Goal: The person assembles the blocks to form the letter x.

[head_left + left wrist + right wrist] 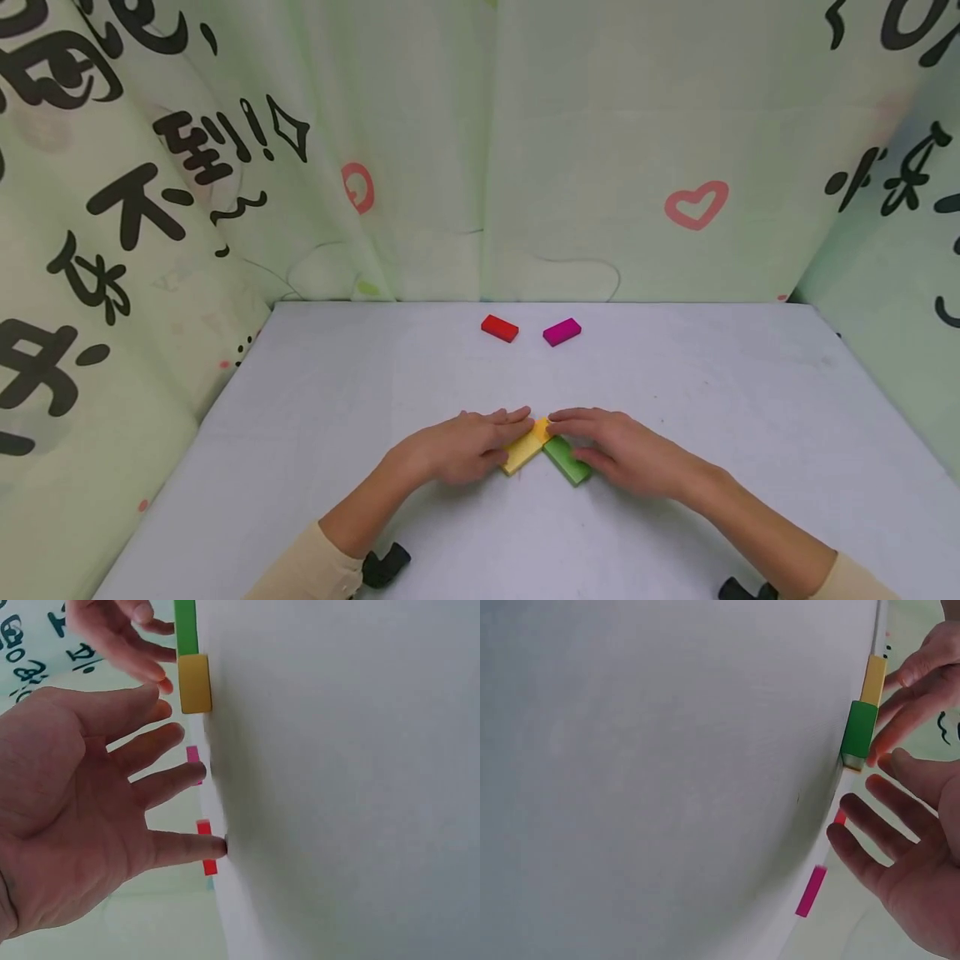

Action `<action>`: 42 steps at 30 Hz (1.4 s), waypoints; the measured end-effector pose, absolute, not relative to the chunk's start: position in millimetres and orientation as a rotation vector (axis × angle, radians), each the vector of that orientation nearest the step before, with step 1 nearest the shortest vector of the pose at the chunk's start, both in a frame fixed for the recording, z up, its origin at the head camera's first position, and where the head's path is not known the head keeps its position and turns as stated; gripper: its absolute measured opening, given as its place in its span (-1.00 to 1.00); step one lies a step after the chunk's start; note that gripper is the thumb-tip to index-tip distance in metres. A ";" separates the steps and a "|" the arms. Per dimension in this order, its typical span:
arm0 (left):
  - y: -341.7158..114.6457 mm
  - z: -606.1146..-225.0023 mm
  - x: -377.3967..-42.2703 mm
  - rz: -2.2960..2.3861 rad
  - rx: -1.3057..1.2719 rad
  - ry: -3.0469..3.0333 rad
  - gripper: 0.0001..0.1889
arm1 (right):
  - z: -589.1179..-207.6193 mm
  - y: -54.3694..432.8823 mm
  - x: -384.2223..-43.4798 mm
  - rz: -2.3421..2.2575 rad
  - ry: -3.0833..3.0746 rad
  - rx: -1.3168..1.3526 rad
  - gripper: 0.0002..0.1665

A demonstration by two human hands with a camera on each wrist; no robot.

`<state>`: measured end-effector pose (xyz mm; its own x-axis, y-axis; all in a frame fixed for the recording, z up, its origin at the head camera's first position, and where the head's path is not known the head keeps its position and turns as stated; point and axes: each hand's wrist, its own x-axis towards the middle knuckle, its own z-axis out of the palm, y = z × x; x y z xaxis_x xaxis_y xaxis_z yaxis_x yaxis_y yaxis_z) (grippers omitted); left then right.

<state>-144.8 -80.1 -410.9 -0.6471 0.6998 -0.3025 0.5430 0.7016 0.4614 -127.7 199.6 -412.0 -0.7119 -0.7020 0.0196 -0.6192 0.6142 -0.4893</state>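
Note:
On the white table a yellow block (522,451) and a green block (567,461) lie at an angle, meeting at their far ends like a peak. My left hand (465,446) is beside the yellow block's left side, fingers extended, thumb close to its near end. From the other side my right hand (622,450) reaches over, fingertips at the yellow block's far end and thumb by the green block. In the left wrist view the left hand (97,787) shows spread, straight fingers. The right wrist view has the right hand (915,840) with fingers loosely extended near the green block (859,729).
Farther back on the table (337,375) lie a red block (499,328) and a magenta block (562,332), apart from each other near the rear edge. A pale green curtain (585,150) with black lettering and pink hearts hangs behind and along both sides.

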 end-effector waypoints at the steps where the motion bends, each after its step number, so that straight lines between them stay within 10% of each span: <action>1: -81.6 -410.2 -145.8 0.456 0.947 2.455 -0.38 | -411.9 200.4 -127.6 -0.686 2.658 -1.106 -0.49; 42: -99.6 -412.8 -203.0 0.578 0.855 2.730 -0.53 | -413.8 208.2 -125.4 -0.534 2.506 -1.106 -0.28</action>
